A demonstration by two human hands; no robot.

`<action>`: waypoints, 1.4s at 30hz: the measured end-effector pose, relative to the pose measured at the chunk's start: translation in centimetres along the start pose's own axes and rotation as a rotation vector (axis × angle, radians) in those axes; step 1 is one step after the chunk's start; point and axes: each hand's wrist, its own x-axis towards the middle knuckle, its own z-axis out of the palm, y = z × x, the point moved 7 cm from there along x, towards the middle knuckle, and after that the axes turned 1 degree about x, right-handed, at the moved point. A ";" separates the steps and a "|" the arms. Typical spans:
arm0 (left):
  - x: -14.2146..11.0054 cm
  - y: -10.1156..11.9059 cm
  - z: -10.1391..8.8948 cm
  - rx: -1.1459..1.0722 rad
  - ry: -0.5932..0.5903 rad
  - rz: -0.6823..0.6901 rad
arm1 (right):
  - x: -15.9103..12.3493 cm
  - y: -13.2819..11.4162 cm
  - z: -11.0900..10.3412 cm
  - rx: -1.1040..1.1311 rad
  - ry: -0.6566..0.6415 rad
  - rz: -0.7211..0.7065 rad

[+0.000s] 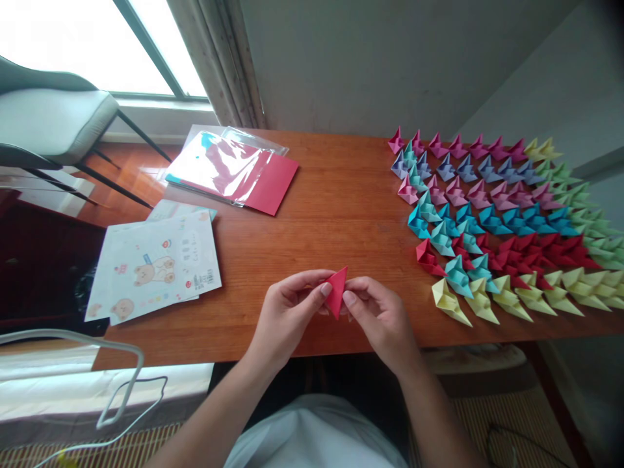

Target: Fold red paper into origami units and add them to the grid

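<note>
A small piece of red paper (337, 292), folded into a pointed triangle-like shape, is held up between my hands near the table's front edge. My left hand (291, 309) pinches its left side, thumb on the near face and fingers behind. On the right side, my right hand (383, 315) grips it with thumb and fingertips; some of those fingertips are hidden behind the paper. To the right stand several rows of folded paper boats (504, 221) in pink, purple, blue, red, green and yellow.
A plastic-wrapped pack of coloured paper (273, 185) lies at the table's back left. Nearer, printed bear sheets (156, 260) overlap the left edge of the wooden table (341, 195). Beyond are a chair (53, 123) and a curtain (219, 58). A white metal tube (97, 335) curves at lower left.
</note>
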 end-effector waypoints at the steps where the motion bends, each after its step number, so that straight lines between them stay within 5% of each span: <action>1: 0.0 -0.1 0.0 0.001 -0.002 -0.005 | 0.0 0.0 0.0 0.001 -0.002 0.000; 10: -0.3 0.8 0.2 0.136 0.004 0.090 | 0.2 0.5 -0.3 -0.074 0.004 -0.030; 27: -0.1 0.4 0.2 0.102 -0.008 0.053 | 0.1 1.0 -0.3 -0.056 -0.024 -0.041; 36: -0.4 1.4 1.3 0.345 -0.111 0.255 | 0.4 0.4 -0.8 -0.292 0.015 -0.058; 42: -1.0 1.6 1.9 0.505 -0.120 0.362 | 0.1 0.4 -1.3 -0.343 0.168 -0.118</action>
